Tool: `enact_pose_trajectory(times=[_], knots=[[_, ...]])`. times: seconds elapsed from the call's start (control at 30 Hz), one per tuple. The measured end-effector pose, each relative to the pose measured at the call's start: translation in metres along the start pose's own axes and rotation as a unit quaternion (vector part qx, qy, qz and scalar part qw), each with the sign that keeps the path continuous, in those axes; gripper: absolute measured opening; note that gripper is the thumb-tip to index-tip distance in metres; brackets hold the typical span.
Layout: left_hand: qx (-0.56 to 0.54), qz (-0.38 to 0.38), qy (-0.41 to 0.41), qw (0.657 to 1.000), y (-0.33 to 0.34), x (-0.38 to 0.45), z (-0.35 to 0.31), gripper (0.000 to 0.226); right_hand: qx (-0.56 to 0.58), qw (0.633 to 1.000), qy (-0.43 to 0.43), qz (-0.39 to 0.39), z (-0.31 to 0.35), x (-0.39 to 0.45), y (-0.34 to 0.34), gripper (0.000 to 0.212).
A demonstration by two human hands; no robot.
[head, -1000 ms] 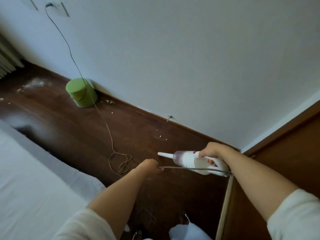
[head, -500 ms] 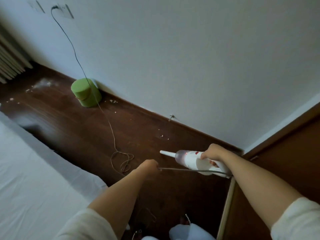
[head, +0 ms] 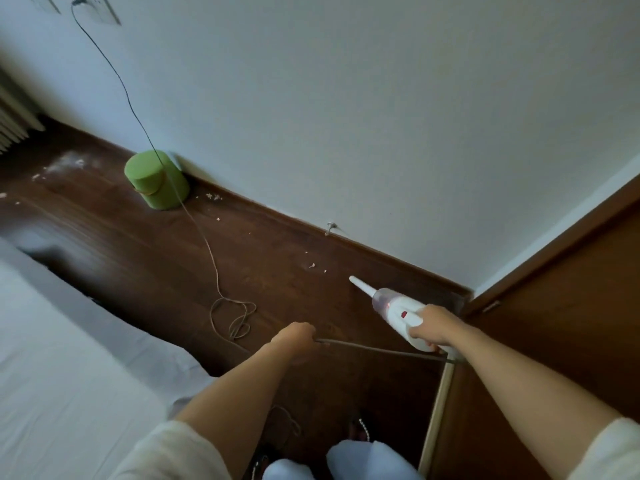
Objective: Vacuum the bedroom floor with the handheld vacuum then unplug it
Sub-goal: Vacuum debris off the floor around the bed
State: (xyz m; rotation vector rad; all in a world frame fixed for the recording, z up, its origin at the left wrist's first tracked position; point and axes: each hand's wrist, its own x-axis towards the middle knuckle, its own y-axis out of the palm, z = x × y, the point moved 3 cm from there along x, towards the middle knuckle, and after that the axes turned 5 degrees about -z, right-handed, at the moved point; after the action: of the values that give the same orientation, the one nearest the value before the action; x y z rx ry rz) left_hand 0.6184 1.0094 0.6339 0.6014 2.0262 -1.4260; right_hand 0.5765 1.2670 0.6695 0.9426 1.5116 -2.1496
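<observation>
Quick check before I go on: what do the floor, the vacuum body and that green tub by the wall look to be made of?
Floor: dark brown wood or wood-look laminate, semi-gloss; grain streaks and pale reflections show.
Handheld vacuum, held by the right hand: smooth white plastic, apparently with a translucent front chamber.
Green tub: matte, probably plastic; too far to be sure.

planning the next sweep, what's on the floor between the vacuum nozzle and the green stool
In the head view, white crumbs lie on the dark floor near the vacuum nozzle, more sit beside the green stool, and the cord crosses between them.
</observation>
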Motion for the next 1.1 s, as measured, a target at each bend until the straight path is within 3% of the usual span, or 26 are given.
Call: enact_pose_trajectory(times=[0.2,0.33,0.5,0.63,0.73,0.93,1.1], knots=[[-0.036,-0.024,-0.030,0.999,-0.007,-0.006,0.009,0.031,0.039,0.998,-0.022,0.042,0.019,0.002,0.002,0.047],[-0.030,-0.046,-0.062,0.997,-0.026,-0.013,0.028,0.032,0.028,0.999,-0.010,0.013,0.039,0.008,0.014,0.044],[-0.026,-0.078,-0.079,0.993,-0.029,-0.018,0.038,0.029,0.058,0.996,0.017,0.063,0.059,0.015,0.026,0.069],[-0.039,-0.085,-0.092,0.991,-0.024,-0.023,0.043,0.023,-0.027,0.998,-0.048,0.030,0.067,0.013,0.022,0.051],[-0.049,-0.095,-0.103,0.989,-0.026,-0.024,0.051,0.024,-0.022,0.995,-0.093,0.032,0.077,0.015,0.018,0.041],[-0.082,-0.110,-0.111,0.984,-0.027,-0.020,0.056,0.021,0.015,0.995,-0.063,0.081,0.090,0.029,0.017,0.044],[-0.083,-0.106,-0.117,0.984,-0.043,-0.014,0.062,0.023,0.071,0.994,-0.044,0.066,0.106,0.045,0.014,0.050]])
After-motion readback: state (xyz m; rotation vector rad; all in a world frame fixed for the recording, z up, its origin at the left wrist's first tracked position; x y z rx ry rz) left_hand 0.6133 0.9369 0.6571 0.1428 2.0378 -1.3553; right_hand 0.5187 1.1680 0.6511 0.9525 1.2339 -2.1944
